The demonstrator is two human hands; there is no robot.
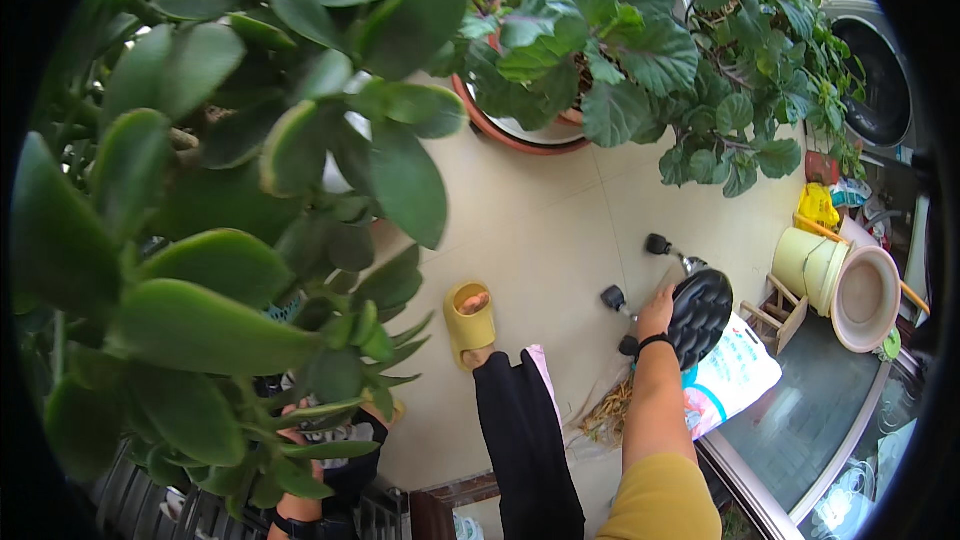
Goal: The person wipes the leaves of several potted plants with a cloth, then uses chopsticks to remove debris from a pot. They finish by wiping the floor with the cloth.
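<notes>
My right hand [657, 313], with a dark band at the wrist, grips the edge of a round black tufted stool [703, 319]. The stool is tilted, and its black feet [613, 297] on metal legs point to the left. Beside the seat is a white plastic bag [739, 371] bearing print, partly covered by the stool and my arm. At the lower left my left hand [294, 427] is mostly hidden behind thick leaves of a jade plant [217, 322]. What its fingers do cannot be made out.
Leafy potted plants [600, 37] stand at the top, one in a round orange-rimmed pot [517, 136]. At right are a cream bucket [806, 261], a pinkish basin [866, 298], a small wooden stool [782, 319] and a glass-topped table [817, 382]. My foot wears a yellow slipper [466, 322]. Dried plant stalks [609, 412] lie near my right forearm.
</notes>
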